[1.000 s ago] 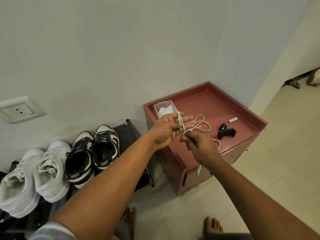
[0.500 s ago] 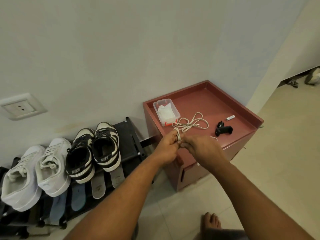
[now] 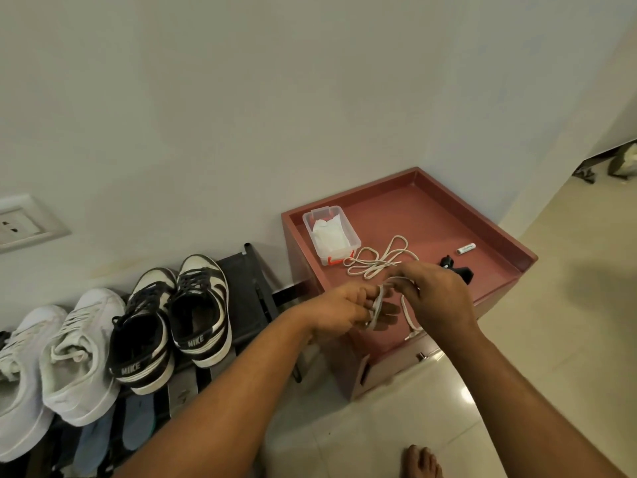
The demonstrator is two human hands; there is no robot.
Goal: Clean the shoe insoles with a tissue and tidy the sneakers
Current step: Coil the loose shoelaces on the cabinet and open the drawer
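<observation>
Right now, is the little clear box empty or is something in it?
Not empty: white tissue lies inside the clear box, filling most of it.

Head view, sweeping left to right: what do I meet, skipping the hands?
Wall socket → white sneakers → black-and-white sneakers → clear tissue box → loose white lace → small white cylinder.

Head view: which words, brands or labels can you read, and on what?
"NIKE": heel of the black-and-white sneaker nearest the red cabinet.
"NIKE": heel of its mate, beside the white sneakers.
White cylinder on the cabinet top: print too small to read.
Grey insole below the rack: mark blurred, unreadable.
</observation>
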